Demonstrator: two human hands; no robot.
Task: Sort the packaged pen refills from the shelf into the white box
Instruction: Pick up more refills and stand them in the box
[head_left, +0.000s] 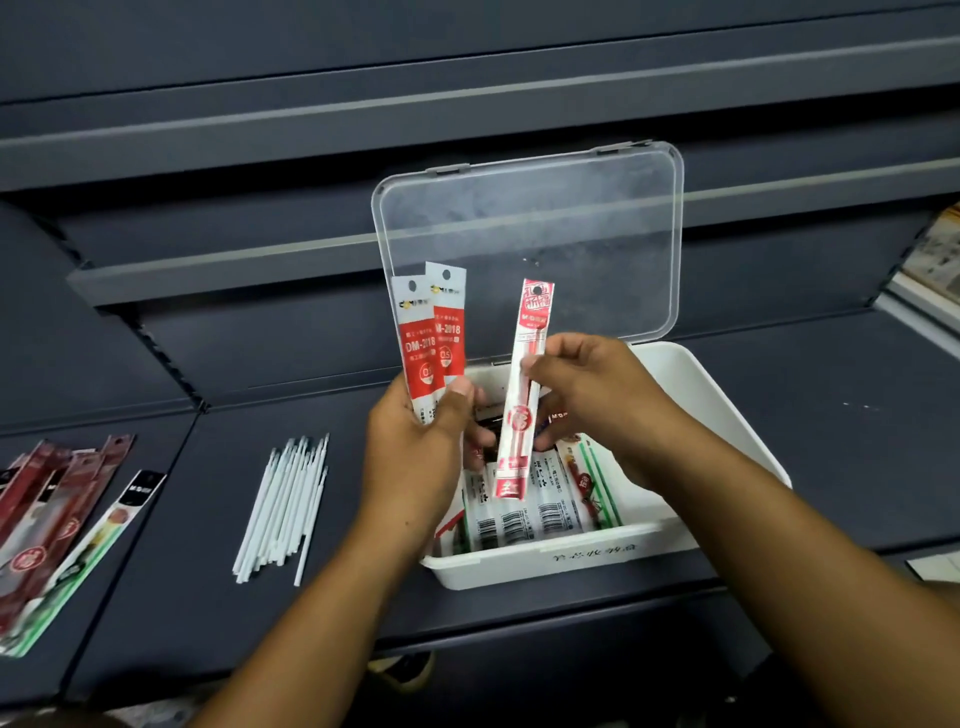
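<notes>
The white box (727, 415) stands on the dark shelf with its clear lid (545, 234) propped open. Several refill packs (540, 506) lie inside it. My left hand (415, 447) grips two red-and-white refill packs (431, 338) upright at the box's left edge. My right hand (597, 400) pinches one slim red refill pack (522, 395) above the box, almost vertical, its lower end over the packs inside.
A bundle of loose white refill tubes (283, 509) lies left of the box. More red, black and green packs (57, 525) are fanned out at the far left of the shelf (857, 426). Papers (935, 260) sit at the right edge.
</notes>
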